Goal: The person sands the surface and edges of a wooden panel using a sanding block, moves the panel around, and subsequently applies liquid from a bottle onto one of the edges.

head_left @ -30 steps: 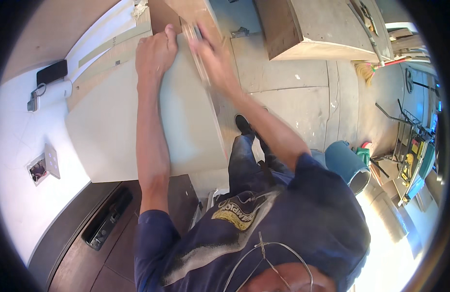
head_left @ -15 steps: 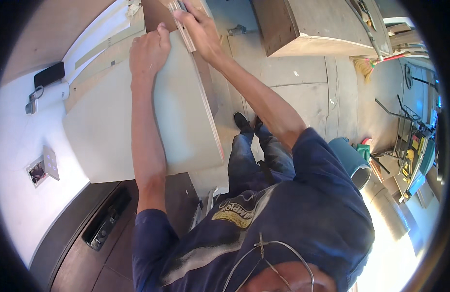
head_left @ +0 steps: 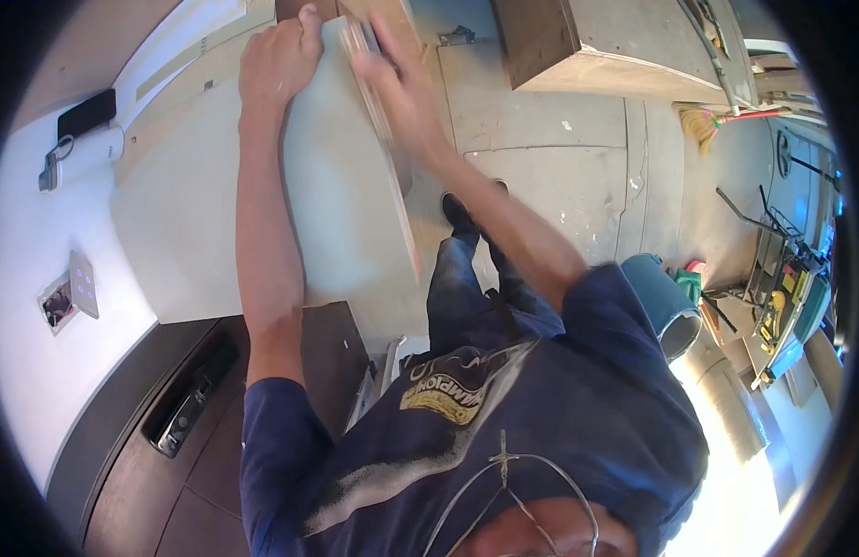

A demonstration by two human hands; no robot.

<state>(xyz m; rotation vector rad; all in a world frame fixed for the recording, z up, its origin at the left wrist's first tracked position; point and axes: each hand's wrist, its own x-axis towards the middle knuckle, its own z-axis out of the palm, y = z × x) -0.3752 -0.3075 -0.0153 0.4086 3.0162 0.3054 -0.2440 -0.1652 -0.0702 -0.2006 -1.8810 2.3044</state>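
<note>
A pale grey flat board (head_left: 346, 232) lies before me, its layered long edge facing right. My left hand (head_left: 279, 70) is closed over the board's far end, fingers curled and thumb raised. At the right edge, my right hand (head_left: 397, 88) touches the layered side near the far corner. Motion smears its fingers, and I cannot make out anything in them.
A brown cabinet (head_left: 206, 464) with a dark handle stands below the board. A wooden box (head_left: 624, 56) is at the far right, with a broom (head_left: 698, 125) beside it. A blue bucket (head_left: 652, 288) stands right of my legs. An opened wall switch (head_left: 81, 283) hangs left.
My right hand has slid nearer along the board's edge from its far corner. My left hand stays on the far end. The whole view has shifted slightly.
</note>
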